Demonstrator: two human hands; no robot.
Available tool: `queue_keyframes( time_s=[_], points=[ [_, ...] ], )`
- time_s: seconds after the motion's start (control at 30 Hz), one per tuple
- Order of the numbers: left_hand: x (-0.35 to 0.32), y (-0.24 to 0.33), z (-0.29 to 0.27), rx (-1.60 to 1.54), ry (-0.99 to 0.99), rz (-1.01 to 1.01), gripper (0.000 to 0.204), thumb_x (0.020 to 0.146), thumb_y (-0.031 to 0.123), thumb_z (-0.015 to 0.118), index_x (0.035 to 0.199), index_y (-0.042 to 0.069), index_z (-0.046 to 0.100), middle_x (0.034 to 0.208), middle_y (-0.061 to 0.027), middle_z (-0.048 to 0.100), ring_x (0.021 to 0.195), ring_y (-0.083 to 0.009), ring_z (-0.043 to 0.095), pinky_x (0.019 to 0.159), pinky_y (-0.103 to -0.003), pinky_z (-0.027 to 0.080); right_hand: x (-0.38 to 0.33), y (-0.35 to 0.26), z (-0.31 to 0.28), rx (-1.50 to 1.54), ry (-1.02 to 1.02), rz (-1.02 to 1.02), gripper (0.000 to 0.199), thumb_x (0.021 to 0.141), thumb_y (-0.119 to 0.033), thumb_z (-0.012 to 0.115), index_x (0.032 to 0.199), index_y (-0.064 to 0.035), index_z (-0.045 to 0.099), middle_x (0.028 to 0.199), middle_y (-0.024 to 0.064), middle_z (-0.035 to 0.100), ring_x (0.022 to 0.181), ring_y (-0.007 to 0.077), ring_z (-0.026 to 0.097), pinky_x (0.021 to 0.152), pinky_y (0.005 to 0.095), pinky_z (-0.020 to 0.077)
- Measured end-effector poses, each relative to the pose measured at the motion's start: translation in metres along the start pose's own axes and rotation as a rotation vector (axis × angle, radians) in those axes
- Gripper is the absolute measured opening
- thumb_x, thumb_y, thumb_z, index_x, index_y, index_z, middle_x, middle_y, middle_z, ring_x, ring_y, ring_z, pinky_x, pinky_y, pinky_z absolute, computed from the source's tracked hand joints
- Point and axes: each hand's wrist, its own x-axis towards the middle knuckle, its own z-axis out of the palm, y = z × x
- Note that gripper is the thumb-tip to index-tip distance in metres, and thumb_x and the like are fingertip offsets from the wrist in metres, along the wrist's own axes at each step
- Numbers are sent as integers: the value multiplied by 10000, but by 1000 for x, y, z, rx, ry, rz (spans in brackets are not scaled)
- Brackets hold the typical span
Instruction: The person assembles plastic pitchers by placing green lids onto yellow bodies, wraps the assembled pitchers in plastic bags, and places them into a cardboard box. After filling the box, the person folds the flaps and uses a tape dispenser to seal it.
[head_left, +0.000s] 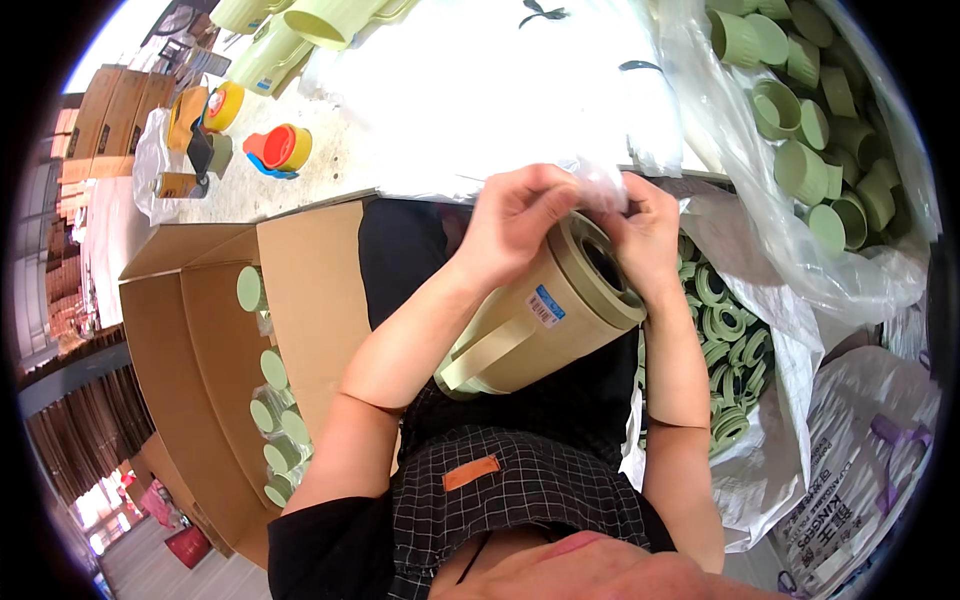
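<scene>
A pale green jug (545,345) with a handle and a small barcode sticker lies tilted across my lap, its ringed open end facing up and away to the right. Over that end, my left hand (525,220) and my right hand (643,228) are close together, fingers pinched on a crumpled piece of clear plastic film (600,185). My left wrist passes just above the jug's side. The right hand is by the jug's rim. Part of the film is hidden behind my fingers.
A white stack of plastic bags (480,100) covers the table ahead. More green jugs (270,55) and red-yellow tape rolls (290,148) are at far left. An open carton (215,370) holds green-topped items. At right are bags of green cups (800,170) and green rings (730,325).
</scene>
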Motion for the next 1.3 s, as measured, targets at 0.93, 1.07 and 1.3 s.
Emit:
queue_keyframes(
  time_s=[0.93, 1.07, 1.3],
  points=[
    [-157, 54, -24, 920, 162, 143, 632, 695, 111, 796, 1237, -2, 491, 927, -155, 569, 803, -334, 613, 660, -400, 516, -184, 63, 52, -138, 55, -128, 333, 894, -79, 520, 1175, 89, 583, 1190, 277, 609, 1212, 436, 526, 1061, 474, 363],
    [-230, -3, -46, 1052, 439, 454, 511, 666, 2, 670, 1170, 0, 588, 954, -198, 583, 771, -361, 618, 629, -439, 515, -184, 9, 93, -1, -224, 272, 429, 820, -17, 686, 1231, 35, 573, 1200, 193, 623, 1163, 352, 582, 1019, 422, 436],
    [-332, 52, -109, 1685, 834, -40, 380, 704, 104, 706, 1080, 98, 648, 920, -155, 559, 781, -333, 601, 602, -435, 495, -136, -56, 171, 118, -851, 122, 782, 691, 11, 820, 1383, 1, 454, 1264, 124, 597, 1113, 246, 592, 969, 338, 466]
  ],
)
